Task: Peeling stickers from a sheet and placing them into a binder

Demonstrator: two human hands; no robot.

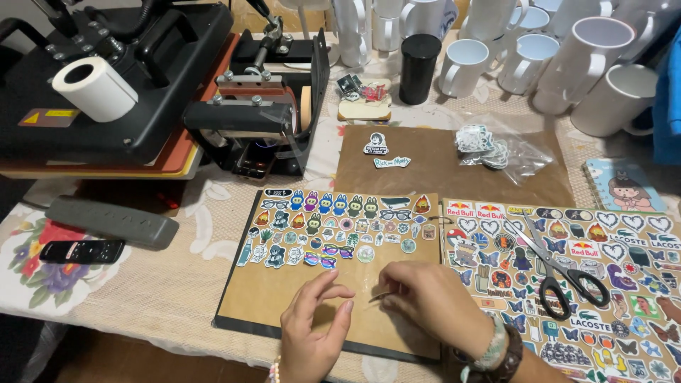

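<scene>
A brown board point(284, 298) lies in front of me, with rows of small cut-out stickers point(333, 227) along its upper half. My left hand point(316, 330) rests over the board's bare lower part with its fingers apart and nothing in it. Just to its right, my right hand point(429, 305), with bracelets at the wrist, pinches a thin pale sliver point(379, 297) that points toward the left hand. I cannot tell what the sliver is.
A large printed sticker sheet point(638, 284) lies to the right with black-handled scissors point(560, 276) on it. Behind are a second brown board point(440, 170), a bag of stickers point(496, 149), several white mugs point(596, 50), a black cylinder point(418, 67), a mug press point(262, 106) and a heat press point(128, 92).
</scene>
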